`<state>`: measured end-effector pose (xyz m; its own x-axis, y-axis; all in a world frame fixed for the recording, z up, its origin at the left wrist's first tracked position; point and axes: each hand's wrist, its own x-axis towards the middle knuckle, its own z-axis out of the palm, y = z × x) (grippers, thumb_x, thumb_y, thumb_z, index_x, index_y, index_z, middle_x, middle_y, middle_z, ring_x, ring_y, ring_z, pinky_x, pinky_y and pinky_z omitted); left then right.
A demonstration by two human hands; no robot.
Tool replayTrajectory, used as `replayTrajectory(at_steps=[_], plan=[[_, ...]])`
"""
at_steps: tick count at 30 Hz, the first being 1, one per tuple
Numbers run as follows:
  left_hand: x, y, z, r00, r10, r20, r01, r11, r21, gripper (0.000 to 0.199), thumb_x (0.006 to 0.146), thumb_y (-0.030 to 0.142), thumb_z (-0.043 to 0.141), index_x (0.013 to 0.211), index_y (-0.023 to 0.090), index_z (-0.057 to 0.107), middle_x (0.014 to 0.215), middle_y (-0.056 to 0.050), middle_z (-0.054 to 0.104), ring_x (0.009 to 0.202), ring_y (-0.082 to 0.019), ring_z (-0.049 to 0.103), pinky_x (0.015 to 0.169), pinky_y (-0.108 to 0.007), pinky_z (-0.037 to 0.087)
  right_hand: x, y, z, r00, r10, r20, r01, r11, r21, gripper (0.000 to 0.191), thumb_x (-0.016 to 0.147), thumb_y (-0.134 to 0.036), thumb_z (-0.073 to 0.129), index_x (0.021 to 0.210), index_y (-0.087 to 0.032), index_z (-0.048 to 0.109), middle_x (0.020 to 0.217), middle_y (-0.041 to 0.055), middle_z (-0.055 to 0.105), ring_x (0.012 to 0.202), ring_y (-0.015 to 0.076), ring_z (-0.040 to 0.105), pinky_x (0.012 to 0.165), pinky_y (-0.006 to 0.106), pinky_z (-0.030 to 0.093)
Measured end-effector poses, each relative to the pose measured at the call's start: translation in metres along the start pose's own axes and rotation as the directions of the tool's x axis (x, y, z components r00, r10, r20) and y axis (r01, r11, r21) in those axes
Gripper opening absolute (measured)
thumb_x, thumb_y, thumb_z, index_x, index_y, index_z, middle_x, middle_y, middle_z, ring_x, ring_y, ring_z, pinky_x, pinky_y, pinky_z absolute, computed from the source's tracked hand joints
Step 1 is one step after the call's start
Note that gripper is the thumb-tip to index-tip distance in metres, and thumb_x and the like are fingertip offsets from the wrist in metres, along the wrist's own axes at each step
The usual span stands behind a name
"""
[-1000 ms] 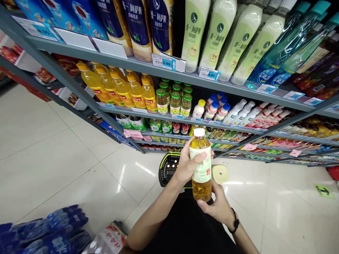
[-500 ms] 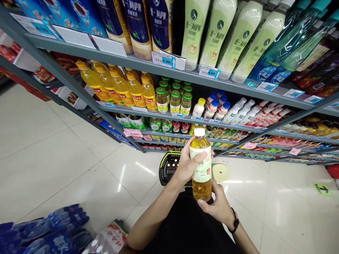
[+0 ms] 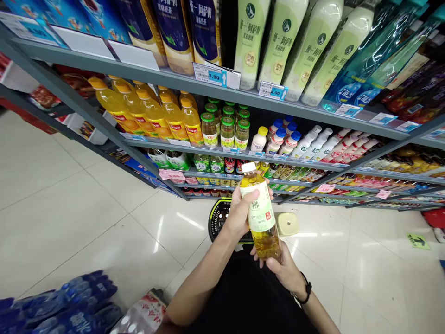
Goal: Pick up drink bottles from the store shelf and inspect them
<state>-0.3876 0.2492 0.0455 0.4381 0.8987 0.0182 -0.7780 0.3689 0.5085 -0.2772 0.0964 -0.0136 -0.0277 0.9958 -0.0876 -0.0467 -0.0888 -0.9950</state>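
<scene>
I hold a clear bottle of yellow tea (image 3: 259,211) with a white cap and a pale green label in front of me, tilted slightly to the left. My left hand (image 3: 239,215) wraps around its upper body over the label. My right hand (image 3: 283,269), with a black band on the wrist, cups its base from below. Straight behind the bottle run the drinks shelves (image 3: 243,97).
A black shopping basket (image 3: 220,220) stands on the tiled floor below my hands, next to a pale yellow lid-like object (image 3: 288,223). Orange juice bottles (image 3: 153,113) and green-capped jars (image 3: 227,127) fill the middle shelf. Blue packs of water bottles (image 3: 62,301) lie at the lower left.
The bottle has tilted its top to the left and shifted slightly left and up. Both hands kept their grip; the view dipped a little.
</scene>
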Motion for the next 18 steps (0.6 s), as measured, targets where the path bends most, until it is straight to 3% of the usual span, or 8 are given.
replayTrajectory(at_steps=[4,8,13,16,18], plan=[[0.004,0.008,-0.003,0.998,0.03,-0.047,-0.03,0.999,-0.011,0.057,0.071,0.035,0.087,0.123,0.022,0.065,0.108,-0.004,0.074,0.084,-0.016,0.07,0.078,-0.027,0.06,0.01,0.005,0.01,0.992,0.003,0.129,-0.045,0.944,0.327,0.063,0.096,-0.073,0.053,0.119,-0.017,0.071,0.105,0.015,0.073,0.082,0.0225,0.068,0.059,0.03,0.056],[0.006,0.01,-0.007,0.998,0.019,-0.053,-0.021,0.999,-0.047,0.055,0.072,0.039,0.086,0.121,0.021,0.067,0.106,-0.003,0.074,0.086,-0.016,0.07,0.078,-0.027,0.06,0.017,0.006,0.011,0.995,-0.016,0.095,-0.019,0.935,0.353,0.055,0.096,-0.067,0.06,0.111,-0.016,0.074,0.093,0.0135,0.076,0.074,0.0205,0.07,0.056,0.027,0.055],[0.013,0.01,-0.014,0.998,-0.027,-0.063,0.018,0.991,-0.134,0.047,0.077,0.043,0.082,0.115,0.02,0.069,0.103,-0.003,0.074,0.089,-0.016,0.071,0.081,-0.027,0.061,0.02,0.007,-0.001,0.996,-0.033,-0.079,0.048,0.979,0.2,0.041,0.093,-0.057,0.072,0.109,-0.02,0.074,0.089,0.0084,0.077,0.063,0.0163,0.066,0.054,0.025,0.053],[0.02,0.01,-0.019,0.997,-0.044,-0.059,0.031,0.978,-0.208,0.044,0.08,0.045,0.079,0.114,0.019,0.07,0.103,-0.004,0.073,0.087,-0.016,0.07,0.079,-0.027,0.06,0.018,0.003,-0.013,0.964,-0.09,-0.249,0.071,0.994,-0.087,0.039,0.085,-0.046,0.082,0.115,-0.021,0.072,0.095,0.0062,0.078,0.072,0.0178,0.069,0.062,0.027,0.056],[0.024,0.008,-0.021,0.996,-0.061,-0.069,0.042,0.967,-0.25,0.043,0.082,0.046,0.078,0.114,0.018,0.07,0.101,-0.003,0.071,0.085,-0.015,0.069,0.08,-0.027,0.06,0.017,-0.002,-0.02,0.937,-0.163,-0.309,0.06,0.947,-0.316,0.041,0.082,-0.039,0.085,0.115,-0.021,0.071,0.099,0.0054,0.077,0.082,0.0197,0.07,0.072,0.029,0.058]])
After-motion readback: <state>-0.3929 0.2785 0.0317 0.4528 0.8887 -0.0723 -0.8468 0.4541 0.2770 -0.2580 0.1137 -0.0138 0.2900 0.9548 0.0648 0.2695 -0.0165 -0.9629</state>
